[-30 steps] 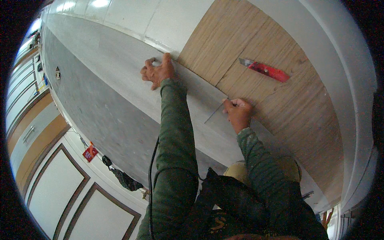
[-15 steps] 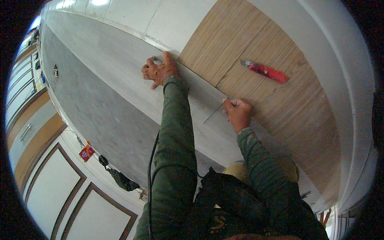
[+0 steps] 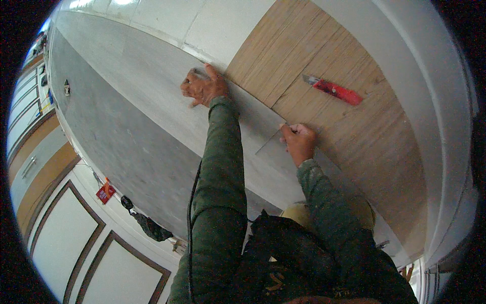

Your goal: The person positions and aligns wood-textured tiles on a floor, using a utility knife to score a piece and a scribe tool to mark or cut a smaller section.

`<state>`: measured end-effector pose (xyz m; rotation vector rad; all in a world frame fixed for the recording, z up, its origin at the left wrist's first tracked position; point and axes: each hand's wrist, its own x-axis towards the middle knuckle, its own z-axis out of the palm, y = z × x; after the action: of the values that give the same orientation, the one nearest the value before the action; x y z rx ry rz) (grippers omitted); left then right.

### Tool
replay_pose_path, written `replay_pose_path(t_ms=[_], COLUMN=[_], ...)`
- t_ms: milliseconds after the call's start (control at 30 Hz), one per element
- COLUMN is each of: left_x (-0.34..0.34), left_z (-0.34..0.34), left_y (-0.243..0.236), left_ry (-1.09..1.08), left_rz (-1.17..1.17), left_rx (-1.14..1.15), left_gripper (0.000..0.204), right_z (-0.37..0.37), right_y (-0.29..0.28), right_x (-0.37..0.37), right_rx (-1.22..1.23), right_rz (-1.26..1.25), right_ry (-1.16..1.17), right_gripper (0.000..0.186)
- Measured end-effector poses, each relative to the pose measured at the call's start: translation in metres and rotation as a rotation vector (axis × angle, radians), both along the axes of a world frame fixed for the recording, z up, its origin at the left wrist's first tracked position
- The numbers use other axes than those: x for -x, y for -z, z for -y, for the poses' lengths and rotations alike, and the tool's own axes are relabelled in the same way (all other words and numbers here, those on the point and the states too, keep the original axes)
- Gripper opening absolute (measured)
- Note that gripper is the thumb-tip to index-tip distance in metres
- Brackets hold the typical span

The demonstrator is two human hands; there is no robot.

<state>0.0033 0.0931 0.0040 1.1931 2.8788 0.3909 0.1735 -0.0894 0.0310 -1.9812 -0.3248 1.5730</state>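
Observation:
Fingers spread and bent, my left hand (image 3: pixel 205 88) presses on a light grey floor plank (image 3: pixel 162 76), close to its edge against the wood-patterned planks (image 3: pixel 276 48). My right hand (image 3: pixel 300 143) is closed, thumb and forefinger pinched together at that same edge. A thin joint line between grey planks meets the edge beside these fingers. Whatever the pinch holds, if anything, is hidden. To the right of both hands, a red utility knife (image 3: pixel 338 92) with its blade out lies on the wood-patterned planks.
Darker grey floor (image 3: pixel 136 142) runs along the left. White tiles (image 3: pixel 212 30) border the planks at the far side, and a white curved wall (image 3: pixel 415 55) bounds the right. A red packet (image 3: pixel 106 193) and a black bundle (image 3: pixel 152 227) lie by the panelled white doors (image 3: pixel 66 223).
The view has shifted slightly. Both hands keep nearly the same places on the plank edge, and the knife lies where it was.

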Motion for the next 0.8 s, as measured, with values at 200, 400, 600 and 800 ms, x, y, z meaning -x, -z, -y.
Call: replay_pose_path(t_ms=[200,400,600,800], left_x=[0.004,-0.011,-0.015,-0.013], left_z=[0.005,0.001,-0.004,0.026], left_y=[0.003,-0.016,-0.016,0.005], left_ry=[0.12,0.13,0.063,0.146], left_rz=[0.005,-0.033,-0.034,0.017], left_rx=[-0.087,0.029,0.059,0.032], left_gripper=[0.045,0.049,0.046,0.053], right_z=[-0.003,0.008,0.005,0.004], right_y=[-0.004,0.005,0.011,0.018], right_x=[-0.001,-0.006,-0.004,0.004], right_rx=[0.029,-0.038,0.007,-0.061], right_rz=[0.018,0.093,0.122,0.136], right_ry=[-0.061,-0.105,-0.159,-0.148], right_gripper=[0.029,0.028,0.026,0.029])
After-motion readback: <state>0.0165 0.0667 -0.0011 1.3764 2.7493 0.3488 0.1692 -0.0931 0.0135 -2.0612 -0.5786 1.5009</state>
